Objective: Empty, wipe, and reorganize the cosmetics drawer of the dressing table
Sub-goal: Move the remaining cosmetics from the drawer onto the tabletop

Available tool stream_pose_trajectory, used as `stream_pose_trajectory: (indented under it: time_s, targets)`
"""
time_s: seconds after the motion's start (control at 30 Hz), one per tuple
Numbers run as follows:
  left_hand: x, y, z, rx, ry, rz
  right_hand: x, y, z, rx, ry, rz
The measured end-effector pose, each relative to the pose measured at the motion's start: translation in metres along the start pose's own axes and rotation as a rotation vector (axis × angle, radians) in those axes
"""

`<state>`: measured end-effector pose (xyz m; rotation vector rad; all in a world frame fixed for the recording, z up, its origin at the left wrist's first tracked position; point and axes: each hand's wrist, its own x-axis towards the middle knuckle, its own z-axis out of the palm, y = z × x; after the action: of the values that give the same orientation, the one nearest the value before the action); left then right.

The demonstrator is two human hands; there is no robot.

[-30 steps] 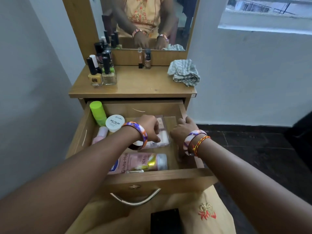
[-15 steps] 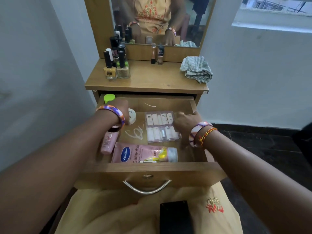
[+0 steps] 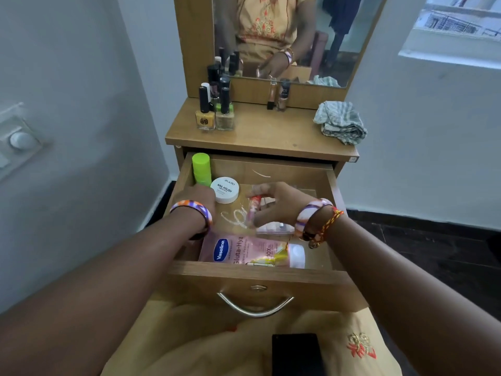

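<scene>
right hand [image 3: 273, 206]: pinches a small pink tube [image 3: 253, 208], now raised above the drawer [image 3: 254, 278] floor; half a second ago it rested by the clear case [image 3: 273, 228].
left hand [image 3: 202, 198]: at drawer's left, beside the white jar [image 3: 225, 189]; fingers hidden, grip cannot be told; earlier it covered the jar.
drawer: pulled out; lotion [image 3: 252, 252], green bottle [image 3: 202, 169], jar, case inside.
table [image 3: 271, 137]: polish bottles [image 3: 215, 115], cloth [image 3: 340, 122].
meaning: emptying appears underway; wiping not yet begun.
view: camera now tilted further left.
</scene>
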<state>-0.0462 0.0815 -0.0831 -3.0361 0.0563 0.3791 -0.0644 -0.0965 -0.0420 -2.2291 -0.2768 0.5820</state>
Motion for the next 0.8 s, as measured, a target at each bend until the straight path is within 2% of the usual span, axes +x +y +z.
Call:
stream_pose_trajectory:
  time_s: [0.17, 0.27, 0.37, 0.43, 0.5, 0.63, 0.8]
  targets:
    - [-0.004, -0.002, -0.024, -0.215, 0.001, -0.058, -0.001, 0.008, -0.015, 0.194, 0.103, 0.019]
    - [-0.008, -0.005, -0.058, -0.552, -0.022, -0.131, 0.000, 0.014, -0.019, 0.376, 0.110, 0.043]
    - [-0.009, -0.005, -0.085, -0.927, -0.041, -0.047, 0.001, 0.014, -0.026, 0.708, 0.042, 0.039]
    - [-0.009, -0.001, -0.095, -1.170, -0.027, 0.023, 0.002, 0.014, -0.032, 0.766, 0.025, 0.029]
    - [-0.004, 0.005, -0.097, -1.307, 0.015, 0.060, 0.005, 0.015, -0.038, 0.794, 0.054, 0.012]
    - [0.007, 0.024, -0.100, -1.311, 0.183, 0.083, 0.011, 0.012, -0.055, 0.770, 0.201, -0.048]
    - [0.026, 0.052, -0.111, -1.140, 0.417, 0.126, 0.024, 0.001, -0.075, 0.505, 0.501, -0.103]
